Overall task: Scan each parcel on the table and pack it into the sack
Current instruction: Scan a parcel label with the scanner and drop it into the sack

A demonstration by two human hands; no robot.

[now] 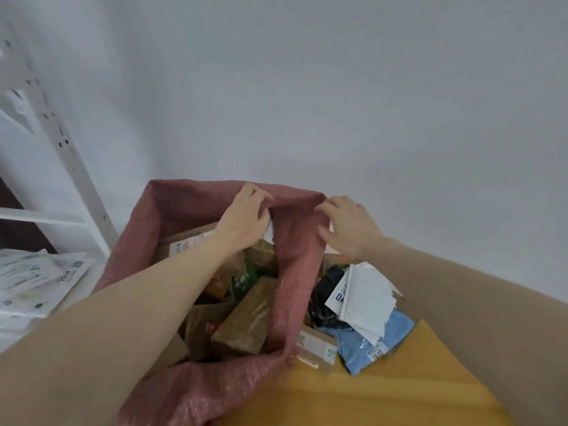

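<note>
A reddish woven sack [295, 272] is seen standing open in the middle of the view, its far rim raised and its near rim slumped toward the camera. The far rim is gripped by the left hand [242, 219], whose fingers [259, 195] are curled over the edge so that the fabric lies between fingers and thumb; a bit of white paper is glimpsed just under the thumb, though whether it is pinched as well cannot be told. The same stretch of rim, a little to the right, is held by the right hand [350, 226]: its fingers [325, 207] are bent down onto the top of the fabric fold and the thumb is pressed against the cloth below, so the rim is caught between them. The two hands are set close together, with only a short span of sack between them.

Inside the sack, brown cardboard parcels [246, 321] are piled at angles below the left forearm. To the right of the sack wall, more parcels are heaped: a white mailer bag [365, 299], a blue bag [378, 342] partly beneath it, and a black item [327, 281] behind them. A yellow-orange padded envelope [384, 392] is seen nearest the camera. At the left edge, clear plastic bags [37, 278] are stacked beside a white shelf frame [64, 149].
</note>
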